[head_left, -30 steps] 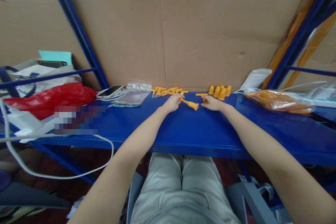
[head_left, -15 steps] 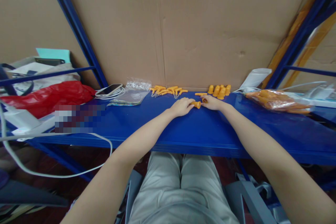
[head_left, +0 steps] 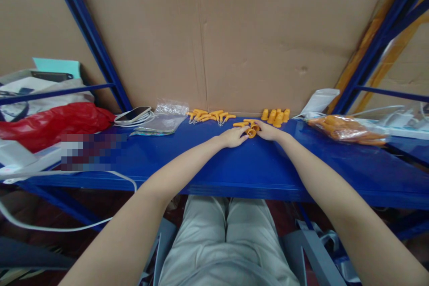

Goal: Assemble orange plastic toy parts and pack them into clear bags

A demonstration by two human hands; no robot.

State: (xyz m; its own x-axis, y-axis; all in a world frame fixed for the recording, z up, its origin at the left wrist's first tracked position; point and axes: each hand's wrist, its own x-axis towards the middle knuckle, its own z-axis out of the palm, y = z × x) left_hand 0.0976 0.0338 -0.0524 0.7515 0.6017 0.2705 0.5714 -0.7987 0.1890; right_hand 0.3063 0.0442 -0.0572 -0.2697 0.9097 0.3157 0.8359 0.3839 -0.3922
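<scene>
My left hand [head_left: 235, 136] has its fingers closed on an orange cup-shaped piece [head_left: 251, 133], whose round open end faces me. Close by, my right hand [head_left: 266, 131] grips a second orange cup-shaped piece [head_left: 256, 128]. The two pieces are side by side and seem to touch; the fingertips partly hide them. Just beyond the hands lie slim orange pieces [head_left: 240, 124]. Farther back on the left is a row of orange T-shaped pieces [head_left: 203, 115] with small metal chains. Several orange cup-shaped pieces [head_left: 277, 120] stand at the back right.
The blue shelf top [head_left: 214, 170] ends at a cardboard wall [head_left: 254, 44]. A phone with white cable [head_left: 136, 115], a clear plastic bag [head_left: 167, 118] and red plastic [head_left: 67, 123] are at left. A bag of orange parts [head_left: 346, 128] lies at right.
The orange piece in my left hand has turned its open end toward me, and the right hand's piece has come against it. Another slim orange piece shows beyond the hands. The view has shifted slightly.
</scene>
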